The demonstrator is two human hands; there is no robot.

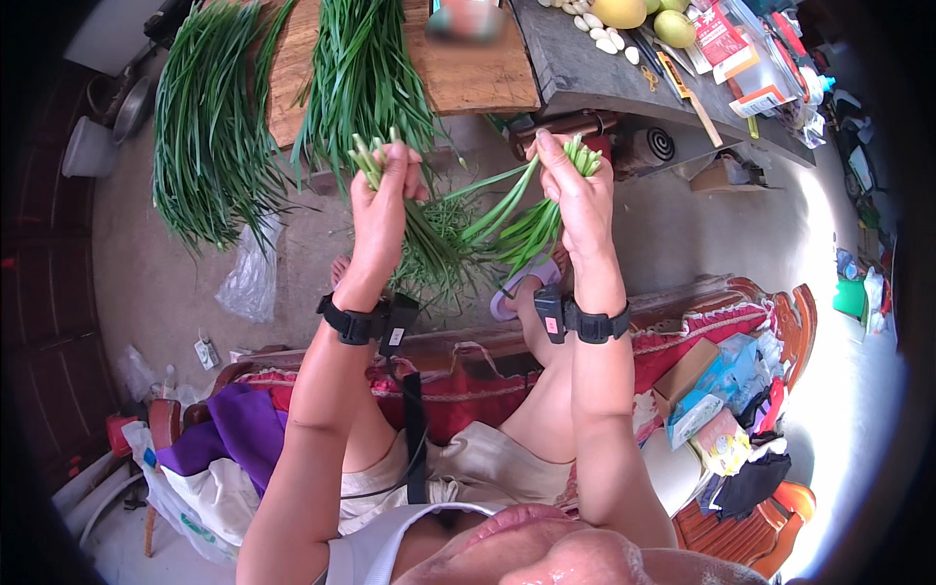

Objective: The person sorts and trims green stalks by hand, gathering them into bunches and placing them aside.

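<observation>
My left hand (pixel 385 175) is closed around a bunch of green leafy stalks, likely garlic chives (pixel 431 234), with the pale cut ends up and the leaves hanging down. In my right hand (pixel 578 183) is another bunch of chives (pixel 530 234), its pale ends above my fist; a few stalks run off to the left from my thumb and fingers. Two large piles of chives lie on the wooden table beyond: one pile (pixel 212 131) droops over the left edge, the other (pixel 365 73) lies behind my left hand. Loose green trimmings (pixel 446 274) are on the floor between my feet.
A wooden board (pixel 482 80) forms the near tabletop. On the grey tabletop (pixel 585 77) at right are garlic cloves (pixel 605 45), round fruit (pixel 674 29), a box cutter (pixel 673 74) and packages. A clear plastic bag (pixel 252 281) lies on the floor. I sit on a red-cushioned wooden bench (pixel 746 322).
</observation>
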